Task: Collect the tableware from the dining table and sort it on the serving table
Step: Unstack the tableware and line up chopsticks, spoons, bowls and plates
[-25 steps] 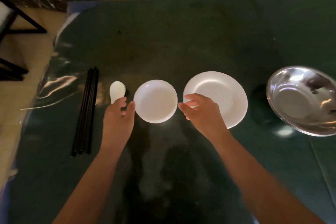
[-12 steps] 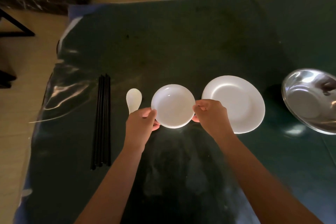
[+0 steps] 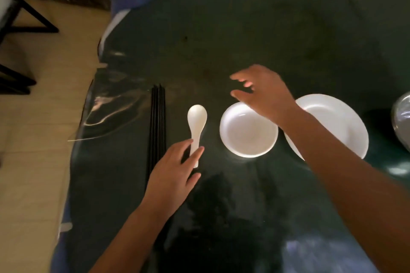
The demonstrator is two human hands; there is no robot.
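On the dark green table [image 3: 221, 51] lie black chopsticks [image 3: 157, 122], a white spoon [image 3: 197, 119], a small white bowl [image 3: 248, 134] and a white plate [image 3: 337, 122], in a row from left to right. My left hand [image 3: 173, 173] lies over the spoon's handle with its fingers straight, touching it. My right hand [image 3: 264, 93] hovers open above the far rim of the bowl, fingers spread, holding nothing. My right forearm crosses over the plate's near left part.
A steel bowl [image 3: 402, 122] is cut off by the right edge. The table's left edge drops to a tan floor, where black chair legs [image 3: 26, 26] stand at the far left. A dark marble wall runs behind the table.
Both hands have let go of the small bowl. My left hand moved left onto the spoon's handle; my right hand rose and moved beyond the bowl. The camera shifted left.
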